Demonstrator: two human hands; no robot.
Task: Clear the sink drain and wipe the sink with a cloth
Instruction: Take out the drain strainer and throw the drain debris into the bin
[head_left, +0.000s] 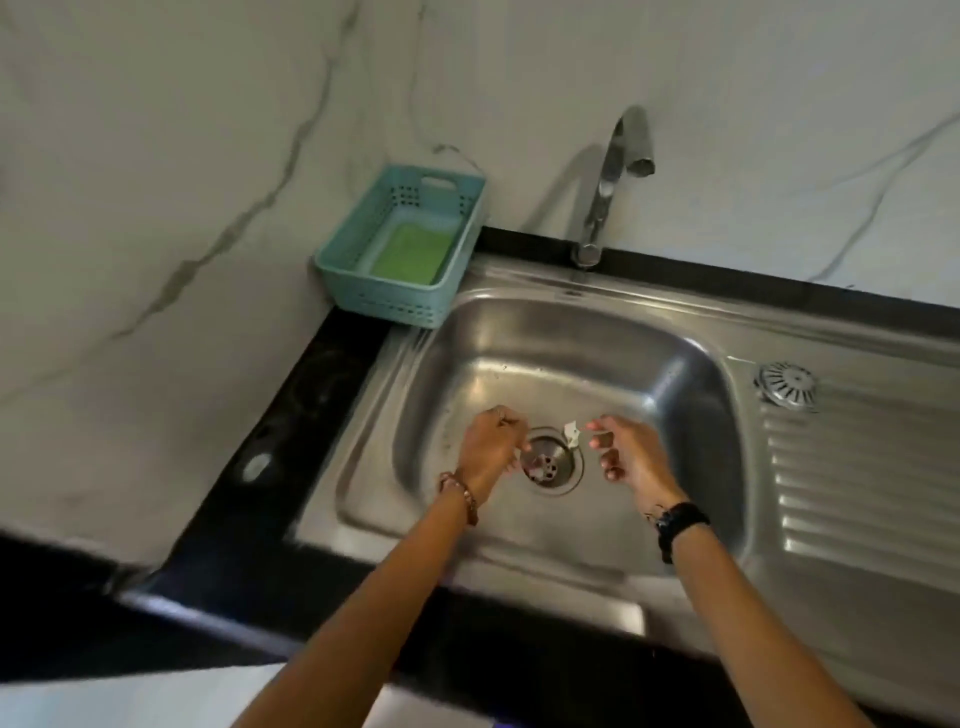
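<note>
Both forearms come in from the bottom edge, elbows cut off. Black band on the right wrist, beaded bracelet on the left.

Left hand (485, 447) sits just left of the drain (550, 460), fingers curled in; seen from the back, so can't tell if it's pinching anything. A pale bit shows at its lower edge near the drain rim, too blurred to identify.

Right hand (628, 457) is just right of the drain, fingers loosely curled and apart, thumb and index tips close but not visibly clamped. A small white scrap (572, 432) lies at the drain's upper right rim, just beside the right fingertips; contact unclear.

Drain opening is uncovered, pale debris bits inside the cup, detail soft.

Strainer cover (785, 385) rests on the ribbed drainboard, well right of the basin. Sink (467, 332) is stainless, right end cut off by the frame.

Teal basket (400, 301) stands at the back left corner with a green cloth or sponge (410, 254) lying flat in it; can't tell which. Tap (610, 182) stands behind the basin, no water visible.
</note>
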